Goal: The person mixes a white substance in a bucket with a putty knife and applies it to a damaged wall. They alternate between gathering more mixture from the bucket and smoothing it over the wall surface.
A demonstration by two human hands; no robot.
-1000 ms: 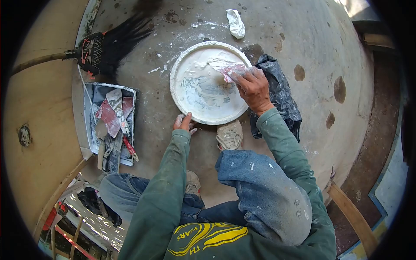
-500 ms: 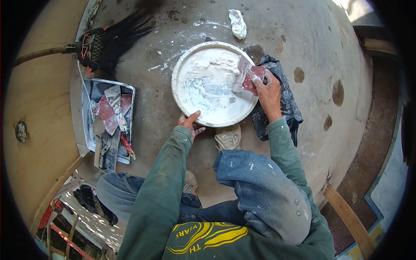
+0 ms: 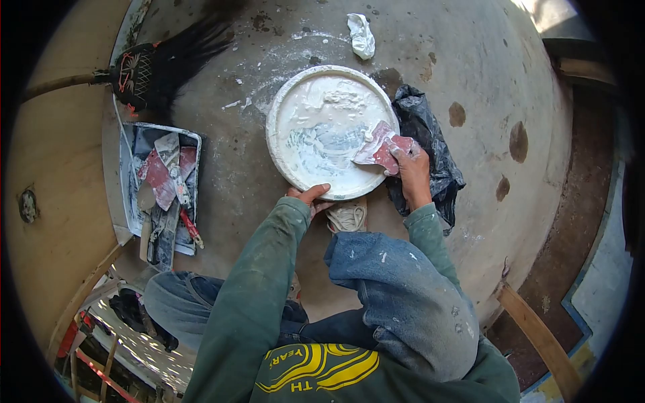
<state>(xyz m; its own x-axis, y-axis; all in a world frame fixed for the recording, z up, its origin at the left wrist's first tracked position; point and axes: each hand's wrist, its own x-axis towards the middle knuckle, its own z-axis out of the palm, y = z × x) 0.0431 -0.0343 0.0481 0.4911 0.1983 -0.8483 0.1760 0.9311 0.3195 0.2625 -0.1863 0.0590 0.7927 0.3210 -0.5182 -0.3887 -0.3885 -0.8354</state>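
A round, shallow white pan (image 3: pixel 273 138) sits in front of me, with white paste (image 3: pixel 344 101) spread inside, thicker toward the far side and thin with bluish-grey streaks in the middle. My left hand (image 3: pixel 311 197) is closed on the pan's near rim, thumb over the edge and fingers beneath. In my right hand (image 3: pixel 414 173) is a flat red scraper (image 3: pixel 384 153) smeared with white paste, pinched between thumb and fingers. Its blade is over the pan's right side, at or just above the paste. A crumpled black plastic bag (image 3: pixel 437 158) lies beyond the right hand.
At the left, a paint tray (image 3: pixel 199 171) holds red scrapers, putty knives and other paste-covered tools. A black-bristled broom (image 3: pixel 144 75) lies above it. A crumpled white piece (image 3: pixel 361 37) rests on the spotted concrete floor (image 3: pixel 484 195). My shoe (image 3: pixel 348 216) is just under the pan's near edge.
My right hand has drawn the scraper toward me and turned it. My left hand has shifted right along the near rim, and the pan appears slightly turned.
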